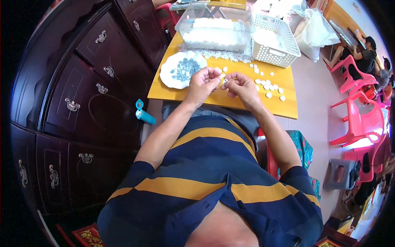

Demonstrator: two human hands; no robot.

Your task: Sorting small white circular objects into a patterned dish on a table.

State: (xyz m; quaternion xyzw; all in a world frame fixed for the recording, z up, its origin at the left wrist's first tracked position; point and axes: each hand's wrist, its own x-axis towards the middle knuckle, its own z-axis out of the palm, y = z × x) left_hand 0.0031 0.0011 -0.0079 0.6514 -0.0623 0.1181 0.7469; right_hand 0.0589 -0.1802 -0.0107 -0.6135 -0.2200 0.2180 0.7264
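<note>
Over the front part of the yellow table, my two hands are close together with fingertips almost meeting. My left hand (204, 84) pinches a small white piece near the plate's right edge. In the fingertips of my right hand (242, 87) is another small white piece (225, 81), partly hidden by the fingers. On the left, a white scalloped plate (168, 78) bears a heap of small grey-blue pieces (186, 69). Several small white round pieces (269, 86) lie scattered on the table to the right of my right hand.
A clear plastic bin (214, 31) full of white pieces stands at the table's back, beside a white perforated basket (275, 55). Dark wooden cabinets (94, 82) line the left. A teal bottle (145, 116) is below the table's left edge. Pink chairs (358, 119) and seated people are at right.
</note>
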